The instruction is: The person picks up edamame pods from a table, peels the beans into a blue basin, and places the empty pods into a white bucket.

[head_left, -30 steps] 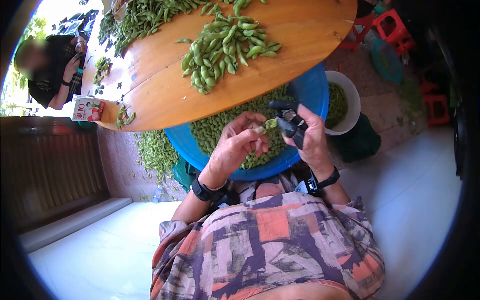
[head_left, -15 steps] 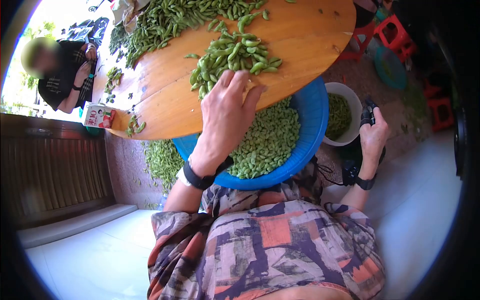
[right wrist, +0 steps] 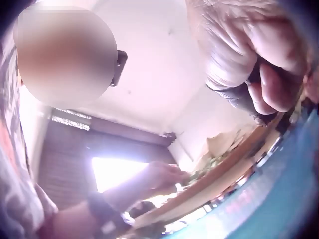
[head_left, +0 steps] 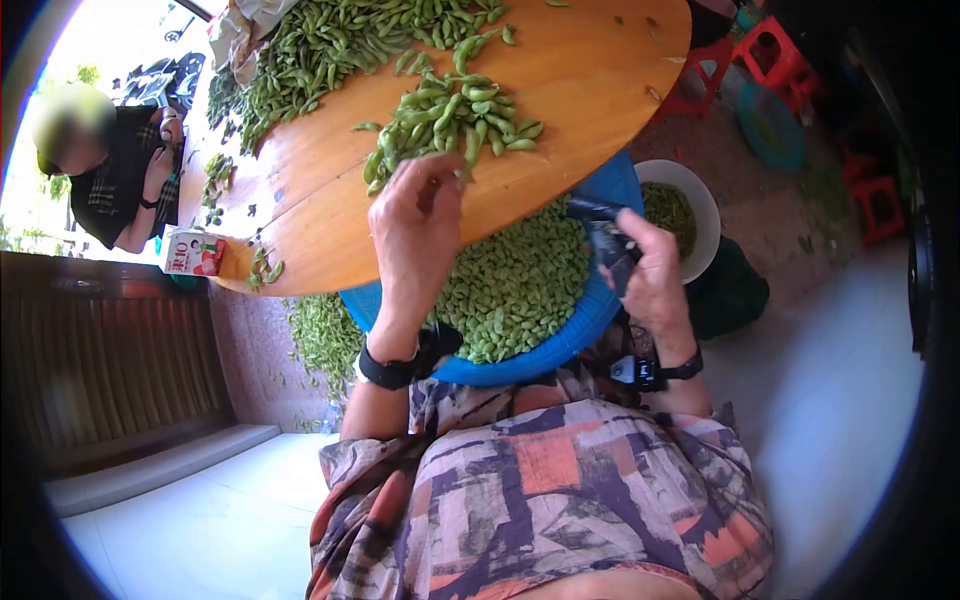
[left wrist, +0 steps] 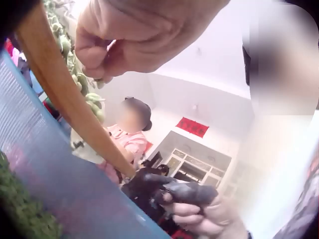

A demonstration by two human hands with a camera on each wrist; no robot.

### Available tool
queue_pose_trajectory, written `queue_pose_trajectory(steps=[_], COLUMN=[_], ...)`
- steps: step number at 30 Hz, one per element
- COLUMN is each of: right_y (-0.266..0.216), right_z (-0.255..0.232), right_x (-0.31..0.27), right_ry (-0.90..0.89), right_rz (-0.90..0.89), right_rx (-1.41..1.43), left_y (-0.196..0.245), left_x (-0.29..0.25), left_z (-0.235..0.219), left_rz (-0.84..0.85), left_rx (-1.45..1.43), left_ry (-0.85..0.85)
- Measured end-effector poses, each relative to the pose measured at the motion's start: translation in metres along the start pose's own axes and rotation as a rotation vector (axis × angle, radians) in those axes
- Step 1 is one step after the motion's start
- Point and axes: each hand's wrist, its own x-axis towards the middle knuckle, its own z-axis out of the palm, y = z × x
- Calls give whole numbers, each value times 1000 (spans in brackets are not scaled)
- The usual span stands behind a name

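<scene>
My left hand (head_left: 412, 225) is at the near edge of a small pile of green soybean pods (head_left: 450, 115) on the wooden table. Its thumb and fingers pinch a pod, mostly hidden by the fingertips; in the left wrist view a bit of green (left wrist: 99, 81) shows there. Over the right side of a blue basin (head_left: 490, 373) hangs my right hand (head_left: 655, 280), black coverings (head_left: 612, 250) on its thumb and fingers. Those digits stand apart, loosely bent, with nothing seen between them. Shelled green beans (head_left: 515, 290) fill much of the basin.
A larger heap of pods (head_left: 330, 50) lies farther back on the table (head_left: 590, 90). Right of the basin stands a white bucket (head_left: 708, 215) of green husks. A drink carton (head_left: 193, 253) sits at the table's left edge, near another person (head_left: 120, 170). Red stools (head_left: 780, 60) stand beyond.
One second ago both hands met over the basin at a pod. The right hand then went out beside the bucket and has come back over the basin. The left hand reached the pile and now pinches a pod.
</scene>
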Motion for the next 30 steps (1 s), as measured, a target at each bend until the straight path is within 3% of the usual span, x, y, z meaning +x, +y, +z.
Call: queue_pose_trajectory(steps=[2, 3, 5, 6, 10, 12, 16, 19, 21, 22, 24, 28, 30], right_y=[-30, -28, -19, -20, -12, -14, -29, -30, -32, -29, -22, -22, -22], right_z=[18, 24, 33, 36, 37, 38, 35, 36, 37, 36, 32, 31, 31], right_x=[6, 6, 7, 8, 3, -2, -2, -3, -3, -3, -4, -6, -9], right_ry=[-148, -149, -266, -278, -317, -245, -249, -252, -233, -233, -321, -319, -284], right_rz=[151, 161, 276, 285, 299, 180, 310, 309, 341, 344, 334, 328, 262], right_rx=[224, 224, 716, 754, 768, 606, 544, 535, 502, 504, 597, 556, 488], left_y=[7, 6, 0, 0, -4, -3, -2, -3, -7, -10, -14, -16, -15], left_x=[-22, -33, -51, -57, -70, -72, -74, -77, -78, -78, -77, -78, -81], left_z=[-3, -2, 2, 5, 15, 16, 15, 17, 16, 16, 15, 15, 11], left_rz=[-202, -212, -313, -318, -327, -316, -346, -280, -109, -112, 89, 119, -299], left_rx=[-338, -340, -588, -591, -711, -728, -638, -563, -378, -377, -219, -181, -682], left_ry=[-179, -182, -318, -315, -263, -271, -251, -193, -198, -199, -197, -205, -320])
